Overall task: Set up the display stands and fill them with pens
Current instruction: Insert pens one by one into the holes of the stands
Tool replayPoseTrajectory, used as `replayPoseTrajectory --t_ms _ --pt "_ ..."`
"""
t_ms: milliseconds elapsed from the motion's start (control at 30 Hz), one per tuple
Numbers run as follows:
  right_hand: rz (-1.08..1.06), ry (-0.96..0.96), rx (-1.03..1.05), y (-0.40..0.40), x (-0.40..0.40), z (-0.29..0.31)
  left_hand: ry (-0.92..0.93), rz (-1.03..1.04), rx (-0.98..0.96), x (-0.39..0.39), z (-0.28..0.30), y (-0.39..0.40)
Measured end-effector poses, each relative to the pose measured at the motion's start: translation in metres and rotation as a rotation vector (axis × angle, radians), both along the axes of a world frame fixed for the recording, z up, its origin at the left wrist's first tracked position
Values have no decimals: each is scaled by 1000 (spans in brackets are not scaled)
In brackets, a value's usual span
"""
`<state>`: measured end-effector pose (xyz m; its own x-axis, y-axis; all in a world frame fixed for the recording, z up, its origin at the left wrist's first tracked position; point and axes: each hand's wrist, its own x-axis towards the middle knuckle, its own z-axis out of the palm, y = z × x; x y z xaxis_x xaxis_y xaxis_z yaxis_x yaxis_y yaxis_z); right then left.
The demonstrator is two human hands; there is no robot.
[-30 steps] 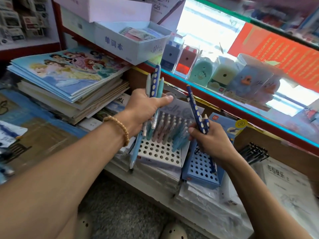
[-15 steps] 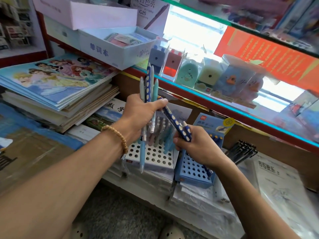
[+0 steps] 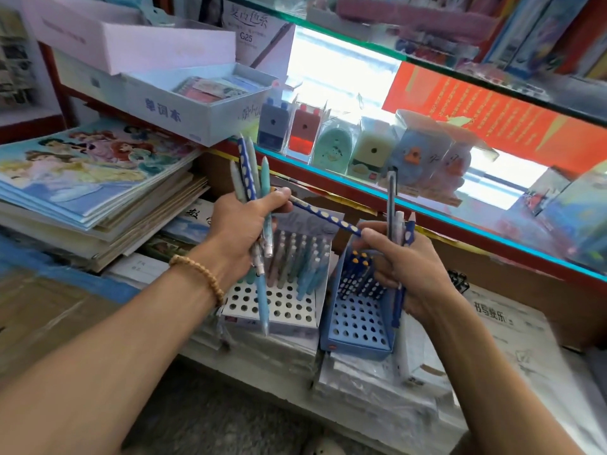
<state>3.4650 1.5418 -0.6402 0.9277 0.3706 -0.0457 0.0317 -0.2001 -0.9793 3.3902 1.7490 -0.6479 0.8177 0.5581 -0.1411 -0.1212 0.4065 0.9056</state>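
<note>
both hands raised, left hand [image 3: 241,229] gripping pens [image 3: 251,178], right hand [image 3: 405,267] pinching dotted pen [image 3: 325,216]

The left hand [image 3: 241,231] hides the middles of its pens [image 3: 249,172]. Pale pens' lower ends sit hidden in the white stand [image 3: 262,310]. Top shelf goods [image 3: 427,14] are blurred, cut off.

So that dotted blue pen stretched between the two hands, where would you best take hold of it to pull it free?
Probably the bare middle of the dotted pen, pinched from above. It lies nearly level, its ends held at the left hand and right hand, so only the middle span is free, with the white stand close beneath.
</note>
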Motion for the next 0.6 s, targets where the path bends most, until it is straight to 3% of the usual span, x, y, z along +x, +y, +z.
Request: replayPoseTrajectory --t_ms 67,133,267,433,600 --pt "-83 -342 -369 -5 3 1 -3 -3 107 0 1 0" --pt "-123 -439 -398 -8 4 5 13 -28 253 -1 1 -1" --pt "54 -240 -180 3 -6 7 18 -129 418 -3 2 -12" --pt "290 -255 -110 25 -22 3 -41 -276 324 -4 5 -24" --pt "176 6 161 13 -19 4 -23 -312 380 -3 -3 -27"
